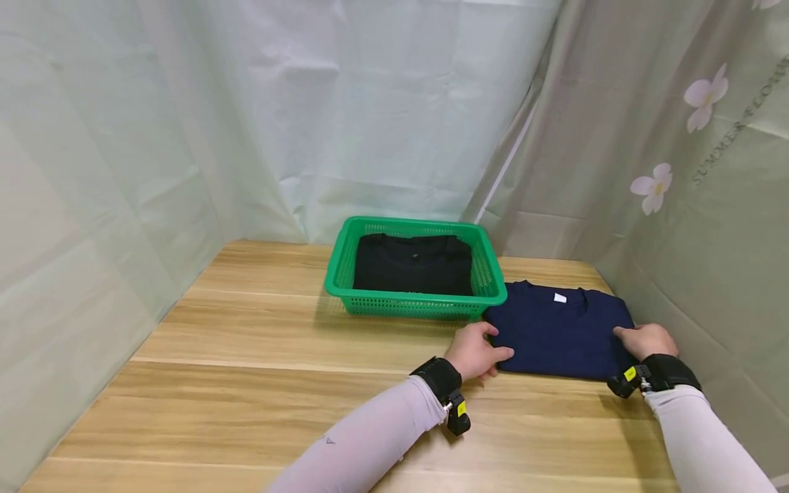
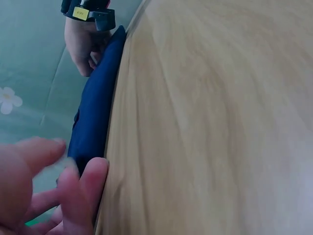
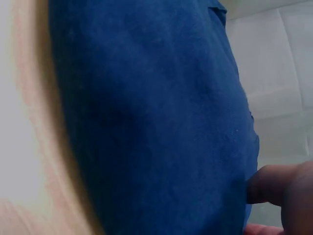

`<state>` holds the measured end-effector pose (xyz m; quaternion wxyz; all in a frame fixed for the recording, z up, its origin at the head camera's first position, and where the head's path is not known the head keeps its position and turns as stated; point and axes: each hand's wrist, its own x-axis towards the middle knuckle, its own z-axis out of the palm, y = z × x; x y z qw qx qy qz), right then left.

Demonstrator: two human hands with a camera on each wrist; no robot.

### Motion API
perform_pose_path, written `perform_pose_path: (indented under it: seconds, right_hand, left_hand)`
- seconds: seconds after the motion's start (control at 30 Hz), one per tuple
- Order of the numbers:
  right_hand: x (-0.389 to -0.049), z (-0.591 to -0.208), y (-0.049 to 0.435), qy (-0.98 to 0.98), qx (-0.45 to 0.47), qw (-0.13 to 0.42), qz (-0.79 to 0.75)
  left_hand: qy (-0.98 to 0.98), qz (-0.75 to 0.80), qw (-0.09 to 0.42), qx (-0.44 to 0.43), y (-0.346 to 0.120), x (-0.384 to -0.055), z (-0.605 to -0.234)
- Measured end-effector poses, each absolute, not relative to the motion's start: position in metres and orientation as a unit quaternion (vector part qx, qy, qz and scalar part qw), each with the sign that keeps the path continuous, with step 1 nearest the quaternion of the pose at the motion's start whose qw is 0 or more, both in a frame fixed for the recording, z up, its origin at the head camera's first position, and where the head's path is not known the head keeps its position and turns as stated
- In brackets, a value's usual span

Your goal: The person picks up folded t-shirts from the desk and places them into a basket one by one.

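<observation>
A folded navy T-shirt (image 1: 561, 335) with a small white label at its neck lies on the table, right of the basket. My left hand (image 1: 477, 350) is at the shirt's left edge. In the left wrist view its thumb and fingers (image 2: 100, 169) are spread apart around that end of the shirt. At the opposite edge, my right hand (image 1: 648, 340) pinches the side of the shirt, thumb on top; most of its other fingers are hidden. The right wrist view shows this thumb (image 3: 271, 185) against the blue fabric.
A green plastic basket (image 1: 425, 305) stands at the back of the wooden table (image 1: 246, 397), close against the navy shirt's left corner. Inside it lies a folded black T-shirt (image 1: 413, 267). Pale curtains (image 1: 370, 123) hang behind and on both sides.
</observation>
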<state>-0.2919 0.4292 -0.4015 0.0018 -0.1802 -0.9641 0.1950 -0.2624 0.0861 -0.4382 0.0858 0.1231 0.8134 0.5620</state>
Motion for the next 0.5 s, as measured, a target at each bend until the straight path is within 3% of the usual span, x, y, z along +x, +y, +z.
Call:
perform_pose_path:
  seconds: [0.3,0.5]
  right_hand:
    - [-0.293,-0.405,0.434,-0.967,-0.145,-0.041,0.206]
    - [-0.288,-0.406,0.44,-0.961,-0.149,-0.063,0.226]
  left_hand:
    - [0.912,0.382,0.021,0.146,0.091,-0.261,-0.434]
    - [0.936,0.319,0.036,0.146,0.094,-0.258,-0.426]
